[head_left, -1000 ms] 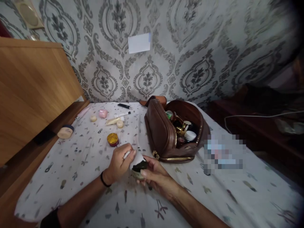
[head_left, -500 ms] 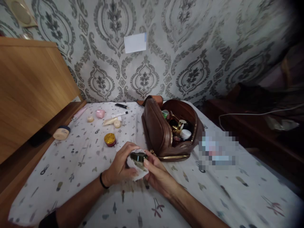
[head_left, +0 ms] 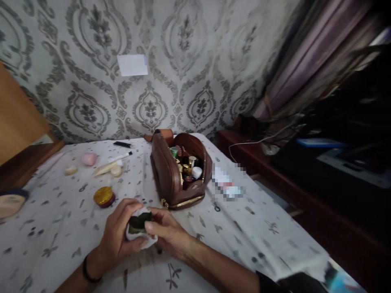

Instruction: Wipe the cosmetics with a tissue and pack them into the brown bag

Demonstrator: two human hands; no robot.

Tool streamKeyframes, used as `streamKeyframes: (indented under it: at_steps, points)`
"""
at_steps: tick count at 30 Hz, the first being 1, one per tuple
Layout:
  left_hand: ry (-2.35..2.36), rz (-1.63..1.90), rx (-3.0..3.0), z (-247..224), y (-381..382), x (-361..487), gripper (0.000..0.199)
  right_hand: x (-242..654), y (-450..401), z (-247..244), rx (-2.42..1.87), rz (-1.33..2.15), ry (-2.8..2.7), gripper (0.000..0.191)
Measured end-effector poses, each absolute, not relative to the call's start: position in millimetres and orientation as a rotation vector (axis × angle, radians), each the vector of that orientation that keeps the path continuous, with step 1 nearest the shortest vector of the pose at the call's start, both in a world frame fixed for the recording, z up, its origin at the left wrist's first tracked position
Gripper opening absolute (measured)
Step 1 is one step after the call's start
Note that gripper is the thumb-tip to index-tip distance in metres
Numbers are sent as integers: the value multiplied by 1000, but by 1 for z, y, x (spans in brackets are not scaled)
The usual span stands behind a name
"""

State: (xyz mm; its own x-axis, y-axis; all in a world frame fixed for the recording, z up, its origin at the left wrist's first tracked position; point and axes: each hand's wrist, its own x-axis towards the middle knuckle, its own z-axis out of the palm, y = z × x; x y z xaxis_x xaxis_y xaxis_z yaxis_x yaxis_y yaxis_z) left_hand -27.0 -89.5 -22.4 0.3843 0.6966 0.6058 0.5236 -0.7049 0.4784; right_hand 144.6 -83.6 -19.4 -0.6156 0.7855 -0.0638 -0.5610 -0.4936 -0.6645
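Observation:
A dark green, round cosmetic jar [head_left: 139,222] is held above the near part of the table, wrapped from below by a crumpled white wipe [head_left: 149,243]. My left hand [head_left: 117,230] curls around the jar and wipe from the left, with a black band on the wrist. On the other side, the thumb and fingers of my right hand [head_left: 171,234] pinch the jar's edge and the wipe. Just beyond stands an open brown toiletry bag [head_left: 166,173], full of small bottles and jars. A gold-lidded jar [head_left: 104,196] sits to the left of my hands.
Farther left lie a pink item [head_left: 89,159], a cream-coloured tube [head_left: 104,169], a white pen-like stick [head_left: 124,156] and tweezers [head_left: 123,144]. A peach jar with a dark lid [head_left: 12,203] is at the left edge. A blurred-out packet [head_left: 227,183] lies right of the bag.
The view has swung right, so the table's things appear farther left. The jar has tilted in my hands and more of its dark round face shows. Both hands keep their hold.

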Motion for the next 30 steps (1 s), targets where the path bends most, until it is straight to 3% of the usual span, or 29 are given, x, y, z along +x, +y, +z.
streamKeyframes:
  at_steps: [14, 30]
  points:
    - [1163, 1357, 2342, -23, -91, -20, 21, 145, -79, -23, -563, 2124, -556, 49]
    - [1228, 1511, 2302, -8, -90, -14, 21, 145, -81, -24, -514, 2069, -748, 39]
